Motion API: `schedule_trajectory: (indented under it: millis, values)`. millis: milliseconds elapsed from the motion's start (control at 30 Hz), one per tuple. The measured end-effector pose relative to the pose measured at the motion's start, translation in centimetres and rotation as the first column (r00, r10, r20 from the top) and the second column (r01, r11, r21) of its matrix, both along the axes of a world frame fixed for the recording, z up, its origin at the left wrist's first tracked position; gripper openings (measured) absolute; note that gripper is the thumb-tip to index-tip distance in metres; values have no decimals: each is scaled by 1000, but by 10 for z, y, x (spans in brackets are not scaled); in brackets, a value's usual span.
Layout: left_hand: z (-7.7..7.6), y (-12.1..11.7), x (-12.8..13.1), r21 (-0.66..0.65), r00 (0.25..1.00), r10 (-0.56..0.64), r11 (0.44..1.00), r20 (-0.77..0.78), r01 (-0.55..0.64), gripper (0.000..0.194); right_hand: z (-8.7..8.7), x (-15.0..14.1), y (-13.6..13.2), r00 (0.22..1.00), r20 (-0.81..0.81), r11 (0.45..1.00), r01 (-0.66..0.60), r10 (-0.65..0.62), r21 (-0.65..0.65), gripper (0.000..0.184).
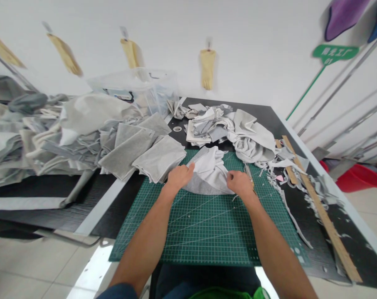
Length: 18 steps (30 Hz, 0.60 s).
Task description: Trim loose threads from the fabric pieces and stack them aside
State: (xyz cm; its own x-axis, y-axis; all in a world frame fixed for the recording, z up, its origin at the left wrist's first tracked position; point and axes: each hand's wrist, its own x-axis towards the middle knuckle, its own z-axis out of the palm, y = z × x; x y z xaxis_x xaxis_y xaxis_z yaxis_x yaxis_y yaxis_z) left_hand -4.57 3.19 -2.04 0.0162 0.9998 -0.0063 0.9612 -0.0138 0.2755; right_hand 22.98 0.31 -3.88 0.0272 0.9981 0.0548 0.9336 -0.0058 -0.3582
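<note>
A crumpled piece of light grey fabric (208, 172) lies over the green cutting mat (207, 232) in front of me. My left hand (179, 176) pinches its left edge, thumb on top. At the opposite edge, my right hand (239, 182) has its fingers closed on the same fabric. Beside the right hand, partly covered by it, is a slim metal tool, perhaps scissors (248, 170). Just left of my left hand rests a folded stack of grey cloth (160, 158).
A big heap of grey cloth (91, 112) covers the left table. More fabric (213, 124) is piled behind the mat, near a tape roll (177, 129). A clear plastic box (138, 85) stands at the back. Right lie a wooden ruler (322, 211) and scraps (283, 197).
</note>
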Motion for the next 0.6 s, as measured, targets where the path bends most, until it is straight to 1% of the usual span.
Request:
schedule_trajectory:
  millis: [67, 133, 200, 233, 267, 333, 367, 400, 433, 467, 500, 533, 567, 600]
  values:
    - [-2, -1, 2, 10, 1000, 8, 1000, -13, -8, 50, 3, -5, -3, 998, 26, 998, -62, 62, -31, 28]
    - [-4, -2, 8, 41, 998, -57, 998, 2, 57, 39, 6, -9, -5, 995, 16, 995, -95, 95, -31, 31]
    - [-8, -2, 13, 100, 974, -220, 972, 46, 214, 33, 7, -11, -5, 991, -1, 991, -132, 132, -6, 29]
    - [-10, -2, 16, 129, 946, -316, 943, 67, 306, 35, 7, -12, -5, 987, -12, 987, -163, 163, 15, 28]
    - [-12, -3, 17, 154, 912, -402, 909, 83, 387, 37, 6, -13, -5, 980, -19, 980, -198, 199, 32, 32]
    - [-15, -5, 17, 171, 852, -514, 852, 100, 495, 41, 6, -14, -5, 971, -4, 971, -238, 239, 31, 41]
    - [-14, -7, 16, 160, 837, -536, 840, 108, 518, 40, 5, -13, -6, 973, 13, 973, -232, 232, 15, 38]
    - [-13, -9, 14, 141, 827, -548, 835, 121, 533, 36, 5, -13, -6, 977, 33, 977, -212, 212, -6, 31]
    - [-10, -11, 12, 112, 820, -554, 832, 143, 543, 28, 5, -12, -7, 981, 50, 982, -187, 188, -24, 25]
    - [-7, -13, 9, 78, 821, -545, 838, 170, 540, 17, 6, -11, -8, 984, 62, 985, -166, 168, -37, 24]
    - [-4, -14, 7, 38, 836, -515, 855, 191, 518, 15, 6, -9, -8, 986, 70, 988, -148, 151, -44, 26]
    - [0, -14, 5, 22, 859, -470, 879, 203, 476, 25, 6, -8, -8, 988, 75, 990, -131, 134, -47, 28]
    - [2, -13, 4, 33, 883, -420, 905, 208, 423, 33, 6, -6, -8, 990, 80, 992, -112, 116, -49, 28]
    - [3, -12, 3, 66, 901, -376, 926, 217, 371, 36, 5, -5, -7, 992, 84, 995, -92, 96, -49, 26]
